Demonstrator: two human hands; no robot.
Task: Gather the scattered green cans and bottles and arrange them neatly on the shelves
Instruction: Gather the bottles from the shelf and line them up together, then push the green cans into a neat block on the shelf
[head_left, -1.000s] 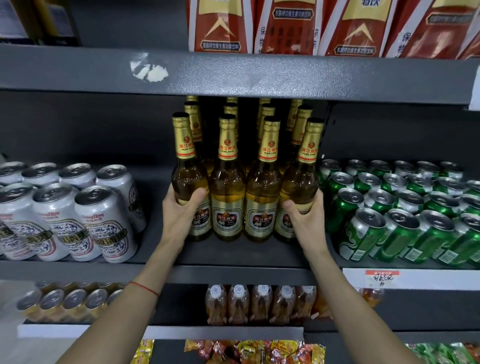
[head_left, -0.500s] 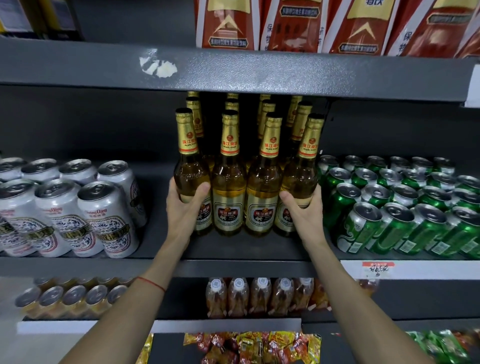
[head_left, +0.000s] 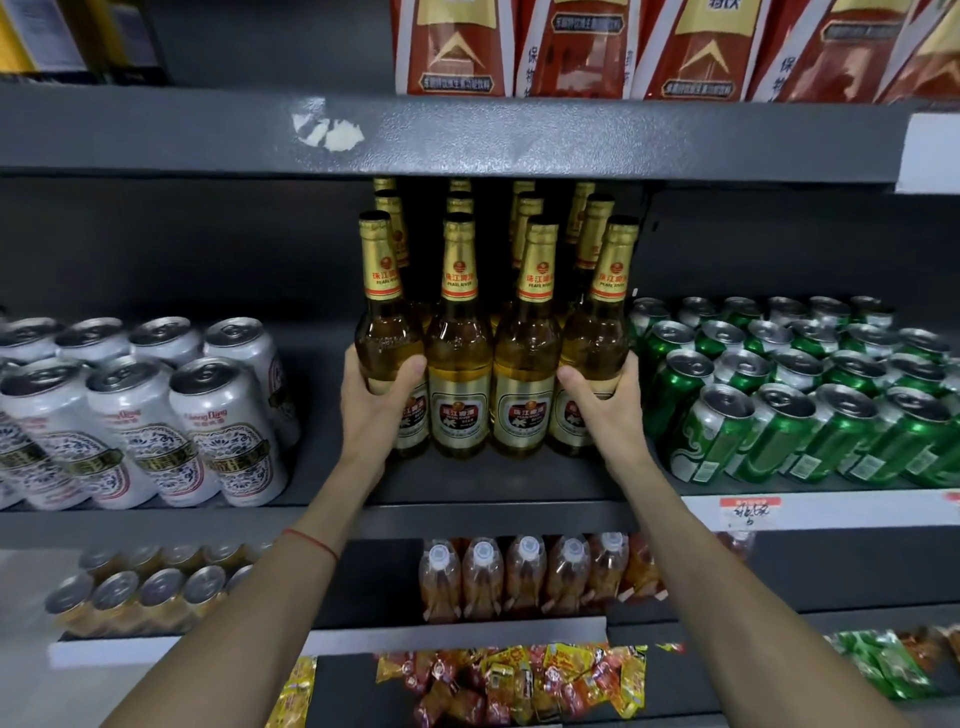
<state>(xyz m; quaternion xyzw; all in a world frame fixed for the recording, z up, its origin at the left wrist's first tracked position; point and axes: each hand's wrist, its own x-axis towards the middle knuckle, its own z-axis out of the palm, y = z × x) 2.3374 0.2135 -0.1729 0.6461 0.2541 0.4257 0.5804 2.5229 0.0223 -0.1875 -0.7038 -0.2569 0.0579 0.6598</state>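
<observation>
Your left hand (head_left: 382, 402) grips the leftmost front bottle (head_left: 387, 338), thumb across its front and fingers curled round the far side. Your right hand (head_left: 602, 402) grips the rightmost front bottle (head_left: 597, 343) the same way, mirrored. Between them two middle bottles (head_left: 493, 374) stand touching, so the front row of four is clamped from both ends. All bottles stand upright, long axis vertical, necks reaching close under the upper shelf edge (head_left: 467, 140); more rows stand behind, only necks visible. The block sits on the middle shelf (head_left: 493, 491), set back from its front lip. Green cans (head_left: 789, 395) lie just to the right of your right hand, packed in rows, the front ones tilted forward; the nearest can is just beside the right-hand bottle, and whether they touch is unclear. White cans (head_left: 156, 415) stand to the left, well apart from your left hand, with bare shelf between. Judgement: the step is squaring the bottle block. Any sideways shift goes left into the gap; the right side has no room. Your right hand is nearer the green cans for the following pick.
</observation>
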